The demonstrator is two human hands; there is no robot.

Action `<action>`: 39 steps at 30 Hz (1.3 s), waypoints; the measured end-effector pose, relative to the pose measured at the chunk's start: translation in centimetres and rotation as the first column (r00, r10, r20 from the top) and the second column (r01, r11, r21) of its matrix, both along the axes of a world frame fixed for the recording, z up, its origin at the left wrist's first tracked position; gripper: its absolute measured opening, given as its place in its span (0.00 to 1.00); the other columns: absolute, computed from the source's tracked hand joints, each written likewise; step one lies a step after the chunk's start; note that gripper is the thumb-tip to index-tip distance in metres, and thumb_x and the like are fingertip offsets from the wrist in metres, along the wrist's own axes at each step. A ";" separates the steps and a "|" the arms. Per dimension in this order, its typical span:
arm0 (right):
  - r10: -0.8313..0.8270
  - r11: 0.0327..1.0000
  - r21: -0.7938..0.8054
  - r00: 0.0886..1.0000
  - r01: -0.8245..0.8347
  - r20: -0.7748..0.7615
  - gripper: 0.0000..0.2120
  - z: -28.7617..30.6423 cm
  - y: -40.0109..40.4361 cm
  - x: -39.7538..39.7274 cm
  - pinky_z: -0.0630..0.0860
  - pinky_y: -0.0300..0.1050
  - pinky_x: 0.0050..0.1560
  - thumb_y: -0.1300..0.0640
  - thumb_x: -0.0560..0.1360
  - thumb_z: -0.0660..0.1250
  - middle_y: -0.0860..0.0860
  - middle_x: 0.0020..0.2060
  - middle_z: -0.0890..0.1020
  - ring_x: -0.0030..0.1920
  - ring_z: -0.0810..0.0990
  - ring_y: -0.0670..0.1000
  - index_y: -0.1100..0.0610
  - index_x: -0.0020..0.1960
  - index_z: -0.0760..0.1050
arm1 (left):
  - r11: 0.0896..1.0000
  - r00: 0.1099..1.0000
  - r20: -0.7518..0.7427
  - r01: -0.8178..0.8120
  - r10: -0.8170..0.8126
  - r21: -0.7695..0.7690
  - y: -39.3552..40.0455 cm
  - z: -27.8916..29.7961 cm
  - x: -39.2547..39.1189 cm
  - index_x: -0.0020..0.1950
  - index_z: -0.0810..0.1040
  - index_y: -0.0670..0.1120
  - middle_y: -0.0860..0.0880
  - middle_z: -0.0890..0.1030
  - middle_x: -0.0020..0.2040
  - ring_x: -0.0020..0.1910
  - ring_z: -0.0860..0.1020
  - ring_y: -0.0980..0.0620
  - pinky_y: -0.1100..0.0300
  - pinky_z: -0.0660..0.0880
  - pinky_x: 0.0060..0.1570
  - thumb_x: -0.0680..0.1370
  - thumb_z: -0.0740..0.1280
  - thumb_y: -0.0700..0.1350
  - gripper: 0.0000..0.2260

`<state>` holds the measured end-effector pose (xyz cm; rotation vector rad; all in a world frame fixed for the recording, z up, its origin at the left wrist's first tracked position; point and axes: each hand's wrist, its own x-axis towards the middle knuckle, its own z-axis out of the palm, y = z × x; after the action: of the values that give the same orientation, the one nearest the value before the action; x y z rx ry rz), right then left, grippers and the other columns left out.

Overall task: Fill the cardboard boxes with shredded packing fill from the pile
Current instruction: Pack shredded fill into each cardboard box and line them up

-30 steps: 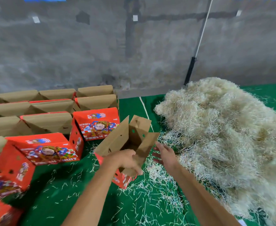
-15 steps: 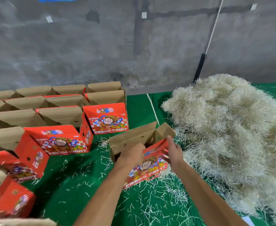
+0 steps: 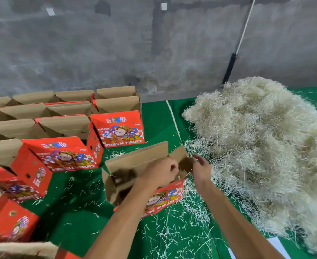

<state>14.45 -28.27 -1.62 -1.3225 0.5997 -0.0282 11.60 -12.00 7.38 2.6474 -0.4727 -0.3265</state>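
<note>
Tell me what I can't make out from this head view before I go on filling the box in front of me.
- Inside of the open box: floor hidden by the left hand, forearm and shadow; any fill unseen.
- Left hand's fingertips: curled out of sight over the box's near wall.
- Right hand: motion-blurred at the end flap; grip unclear.
- Pile of fill: cut off by the right edge.
- Rows of boxes: cut off by the left edge, contents hidden by flaps.

We are viewing through one wide-angle head camera, looking forward and down from above. It is framing the forearms close at the bottom edge, the green floor [image 3: 75, 217] in the middle, and the grey wall [image 3: 97, 45] beyond, with edges bowing.
</note>
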 end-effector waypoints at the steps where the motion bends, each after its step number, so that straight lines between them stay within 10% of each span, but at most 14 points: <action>1: 0.008 1.000 -0.010 0.999 -0.008 0.033 0.14 0.2 -0.7 -0.3 0.81 0.53 0.59 0.63 0.81 0.64 0.54 0.56 0.82 0.55 0.82 0.52 0.56 0.66 0.75 | 0.999 0.999 0.038 0.013 -0.012 -0.030 -1.4 0.1 0.2 0.49 0.81 0.53 0.54 0.83 0.44 0.39 0.81 0.52 0.56 0.76 0.36 0.82 0.62 0.49 0.08; 13: -0.058 0.852 -0.501 0.978 0.154 0.202 0.20 1.7 -20.0 -1.8 0.77 0.31 0.54 0.50 0.80 0.68 0.49 0.62 0.81 0.58 0.80 0.46 0.55 0.70 0.72 | 0.948 0.971 -0.092 0.193 -0.222 -0.254 -21.3 -4.3 3.9 0.75 0.61 0.61 0.53 0.74 0.69 0.46 0.81 0.58 0.58 0.81 0.43 0.81 0.66 0.51 0.24; 19: 0.000 0.424 -0.905 1.000 0.022 0.024 0.33 -0.6 -30.1 -0.3 0.71 0.57 0.70 0.42 0.78 0.67 0.55 0.77 0.62 0.72 0.68 0.55 0.56 0.77 0.61 | 0.932 0.950 -0.227 0.130 -0.215 -0.339 -29.7 -7.3 5.8 0.76 0.53 0.65 0.51 0.61 0.79 0.71 0.71 0.48 0.54 0.67 0.64 0.81 0.64 0.53 0.28; 24: 0.022 0.158 -0.971 0.983 -0.181 -0.180 0.38 -4.3 -33.0 1.4 0.55 0.59 0.76 0.43 0.80 0.64 0.59 0.81 0.49 0.78 0.55 0.59 0.56 0.80 0.48 | 0.948 0.944 -0.259 0.124 -0.204 -0.292 -33.6 -9.3 6.6 0.73 0.56 0.63 0.52 0.66 0.76 0.62 0.75 0.55 0.53 0.74 0.59 0.81 0.63 0.56 0.23; 29: 0.270 0.268 -0.869 0.898 -0.417 -0.347 0.18 -7.6 -34.0 1.9 0.78 0.49 0.62 0.60 0.83 0.60 0.57 0.65 0.75 0.55 0.76 0.50 0.54 0.72 0.65 | 0.959 0.945 -0.294 0.060 -0.144 -0.276 -33.9 -10.7 7.7 0.71 0.59 0.64 0.52 0.70 0.73 0.56 0.80 0.54 0.52 0.77 0.53 0.80 0.58 0.63 0.20; 33: 0.203 0.517 -0.811 0.960 -0.274 -0.195 0.10 -4.7 -32.3 2.7 0.79 0.35 0.45 0.61 0.82 0.62 0.52 0.54 0.82 0.45 0.81 0.46 0.56 0.63 0.75 | 0.918 0.941 -0.337 -0.140 0.008 -0.370 -32.9 -10.9 8.2 0.70 0.63 0.60 0.51 0.72 0.70 0.56 0.78 0.54 0.47 0.81 0.53 0.76 0.52 0.73 0.28; 39: 0.395 0.731 -0.656 0.900 -0.185 0.186 0.07 2.3 -22.7 3.0 0.80 0.37 0.35 0.50 0.82 0.61 0.46 0.40 0.82 0.35 0.81 0.42 0.52 0.53 0.75 | 0.325 0.511 -0.858 -0.805 -0.044 -0.496 -30.4 -7.7 9.3 0.54 0.85 0.47 0.39 0.84 0.51 0.50 0.84 0.44 0.49 0.81 0.48 0.62 0.72 0.76 0.36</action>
<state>17.48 -50.96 0.69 -2.0111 0.0784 -0.1908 20.94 -42.36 -0.33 1.2197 0.3675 -0.7250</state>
